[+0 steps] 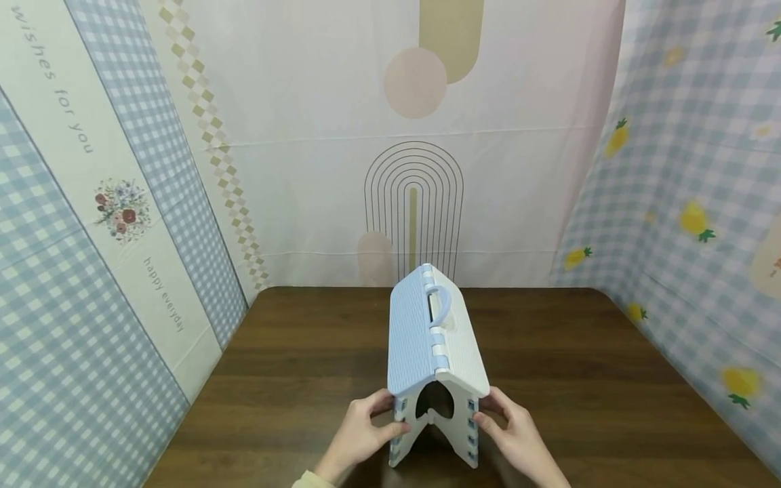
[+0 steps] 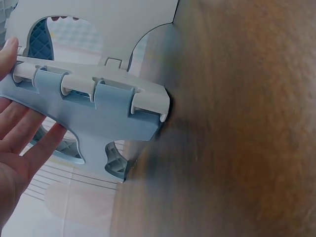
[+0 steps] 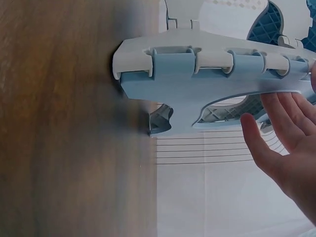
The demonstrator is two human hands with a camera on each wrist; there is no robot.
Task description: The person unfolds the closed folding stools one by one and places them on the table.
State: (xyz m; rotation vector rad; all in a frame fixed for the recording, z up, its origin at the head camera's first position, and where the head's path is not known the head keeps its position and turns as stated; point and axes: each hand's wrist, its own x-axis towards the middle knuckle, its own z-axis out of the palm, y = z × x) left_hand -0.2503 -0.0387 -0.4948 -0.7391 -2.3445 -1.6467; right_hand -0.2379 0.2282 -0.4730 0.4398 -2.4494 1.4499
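Note:
A blue and white plastic folding step stool (image 1: pixel 411 329) stands on the table, its top half-folded into a peaked roof shape. A blue carrying handle (image 1: pixel 448 305) sticks up at the ridge. My left hand (image 1: pixel 366 430) grips the hinged edge of the left leg, thumb on the near panel. My right hand (image 1: pixel 515 434) holds the right leg's edge in the same way. In the left wrist view, the fingers (image 2: pixel 42 143) lie against the blue outer leg panel. The right wrist view has the fingers (image 3: pixel 281 116) on the opposite leg panel. The near white panel is folded at its middle.
The dark wooden table (image 1: pixel 293 366) extends to both sides of the stool and behind it. A pale printed cloth (image 1: pixel 305 203) hangs behind the table. Checked cloths (image 1: pixel 677 271) hang along its left and right sides.

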